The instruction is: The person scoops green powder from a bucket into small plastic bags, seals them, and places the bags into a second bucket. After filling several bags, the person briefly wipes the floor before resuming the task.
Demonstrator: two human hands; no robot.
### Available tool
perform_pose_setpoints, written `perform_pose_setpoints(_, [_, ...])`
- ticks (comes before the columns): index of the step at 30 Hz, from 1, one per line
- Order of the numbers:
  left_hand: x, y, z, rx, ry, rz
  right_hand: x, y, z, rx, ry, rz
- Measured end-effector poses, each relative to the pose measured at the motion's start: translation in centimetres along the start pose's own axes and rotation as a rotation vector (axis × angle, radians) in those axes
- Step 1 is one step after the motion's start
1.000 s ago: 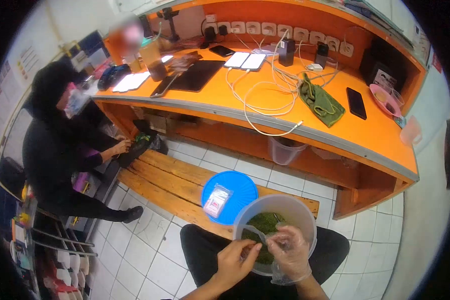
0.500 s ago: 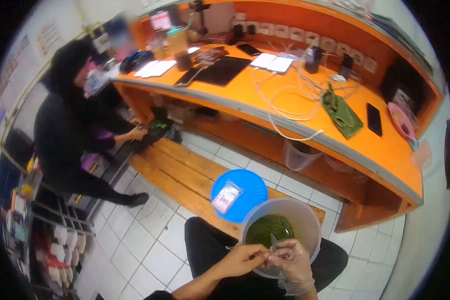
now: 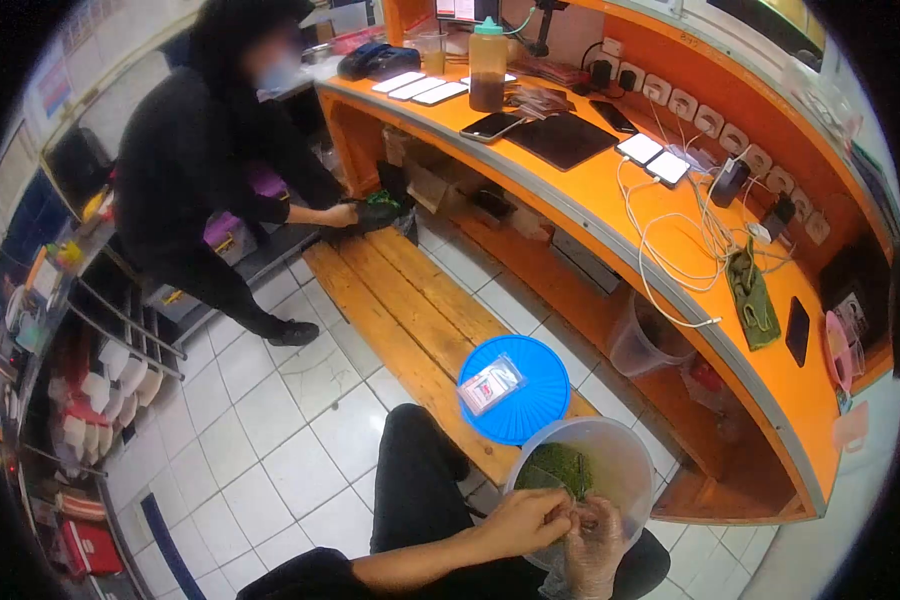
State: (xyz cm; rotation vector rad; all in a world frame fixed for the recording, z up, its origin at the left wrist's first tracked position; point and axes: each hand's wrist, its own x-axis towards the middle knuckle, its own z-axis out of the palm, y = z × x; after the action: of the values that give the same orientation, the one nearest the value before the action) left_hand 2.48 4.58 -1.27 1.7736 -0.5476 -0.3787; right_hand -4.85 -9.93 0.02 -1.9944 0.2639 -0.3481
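A translucent plastic tub (image 3: 630, 470) stands at my lap with finely cut green stuff (image 3: 568, 465) in it. My left hand (image 3: 520, 522), bare, is over the tub's near rim with its fingers pinched together. Against its fingertips, my right hand (image 3: 595, 540), in a clear plastic glove, is also closed in a pinch. Whatever is between the fingers is small and partly hidden; a thin, see-through edge seems to show beside them. A dark, slim handle-like thing rises from the green stuff just beyond my right fingers.
A blue lid (image 3: 530, 405) with a small plastic packet (image 3: 492, 385) on it lies on the wooden bench (image 3: 400, 290). An orange counter (image 3: 580, 165) with phones, cables and a bottle (image 3: 488, 70) runs along the right. A person in black (image 3: 200, 150) bends at the bench's far end.
My view has turned, so the counter and tub appear further right. The grey pointed thing seen above my fingers no longer shows clearly. The other person leans further over the bench end.
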Motion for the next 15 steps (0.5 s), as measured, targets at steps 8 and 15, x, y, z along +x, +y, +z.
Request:
perform_pose_setpoints(8, [0.1, -0.4, -0.9, 0.058, -0.118, -0.069, -0.7, 0.4, 1.1, -0.323, 0.024, -0.115])
perform_pose_setpoints(15, [0.5, -0.4, 0.4, 0.156, -0.002, -0.097, -0.6, 0.3, 2.7, -0.427, 0.12, -0.116])
